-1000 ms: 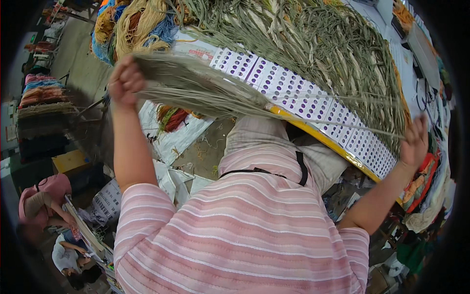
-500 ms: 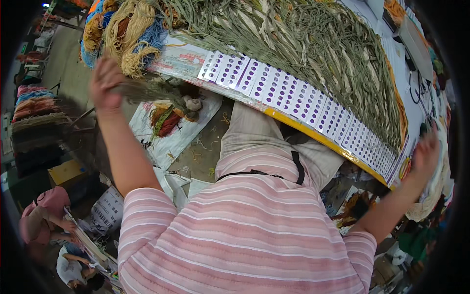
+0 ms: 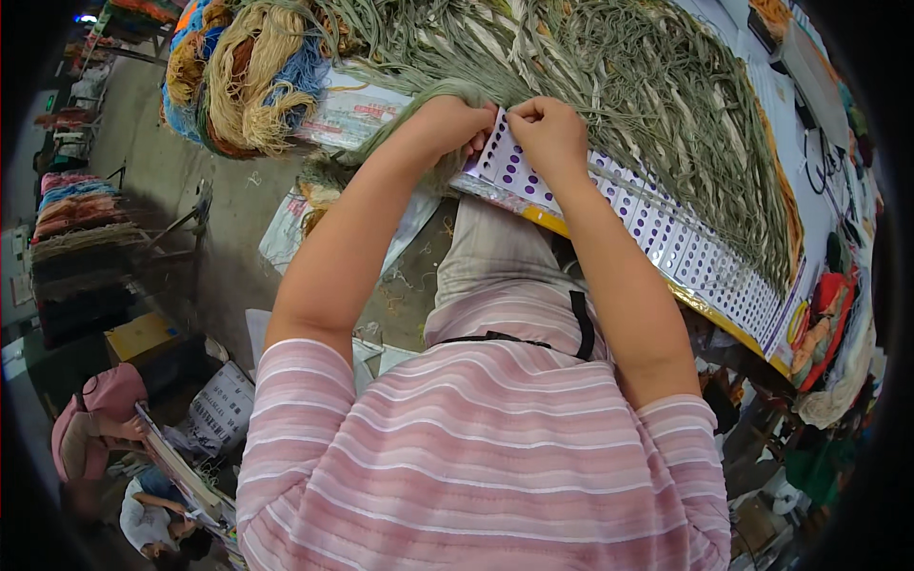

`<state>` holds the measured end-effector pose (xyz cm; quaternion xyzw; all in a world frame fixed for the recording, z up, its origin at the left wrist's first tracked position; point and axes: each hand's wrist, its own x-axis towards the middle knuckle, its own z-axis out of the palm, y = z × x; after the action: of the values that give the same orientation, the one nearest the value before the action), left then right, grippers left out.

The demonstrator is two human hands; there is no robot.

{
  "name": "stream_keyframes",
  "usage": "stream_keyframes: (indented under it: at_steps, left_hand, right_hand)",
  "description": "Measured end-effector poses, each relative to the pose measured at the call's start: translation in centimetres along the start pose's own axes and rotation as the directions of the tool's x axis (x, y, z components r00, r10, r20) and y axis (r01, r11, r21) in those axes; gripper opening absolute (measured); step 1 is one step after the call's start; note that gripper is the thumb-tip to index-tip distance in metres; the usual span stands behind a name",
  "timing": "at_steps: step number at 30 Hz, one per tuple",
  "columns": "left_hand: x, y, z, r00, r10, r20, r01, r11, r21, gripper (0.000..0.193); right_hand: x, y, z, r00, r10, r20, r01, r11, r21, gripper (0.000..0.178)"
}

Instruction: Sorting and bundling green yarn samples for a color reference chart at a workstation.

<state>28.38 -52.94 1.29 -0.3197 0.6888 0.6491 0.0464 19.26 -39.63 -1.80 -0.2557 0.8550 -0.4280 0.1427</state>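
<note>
Green yarn (image 3: 657, 86) lies in a thick layer of strands over the slanted table. Along its front edge runs an overlapping row of white cards (image 3: 666, 238) marked with purple dots. My left hand (image 3: 459, 126) is closed on a bundle of green yarn (image 3: 462, 89), which drapes over the hand and hangs below the wrist. Close beside it, my right hand (image 3: 554, 136) pinches with thumb and forefinger at the upper end of a dotted card (image 3: 514, 171). What lies between those right fingertips is too small to make out.
Cream, blue and brown yarn hanks (image 3: 262, 81) hang over the table's left end. A yellow strip (image 3: 547, 223) edges the table in front of my legs. Coloured yarn hangs on a rack (image 3: 81, 214) at left. Two people sit at lower left by a board (image 3: 181, 462).
My left hand came in from the far left with the green yarn. My right hand came from the far right, where a red item now shows. Both meet at the cards' left end.
</note>
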Motion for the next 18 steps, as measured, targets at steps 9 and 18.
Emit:
stream_keyframes:
  at_steps: [9, 18]
  left_hand:
    - [1.4, -0.8, 0.3, 0.999, -0.026, 0.025, 0.028, 0.997, -0.074, 0.015]
    - [1.3, -0.1, -8.3, 0.95, 0.027, -0.312, -0.216, 0.778, -0.59, 0.016]
  right_hand:
    - [-1.3, 1.9, 0.3, 0.973, -0.219, -0.068, 0.229, 0.952, 0.206, 0.015]
    - [-2.0, 0.8, -2.0, 0.944, -0.329, 0.033, 0.317, 0.871, -0.376, 0.012]
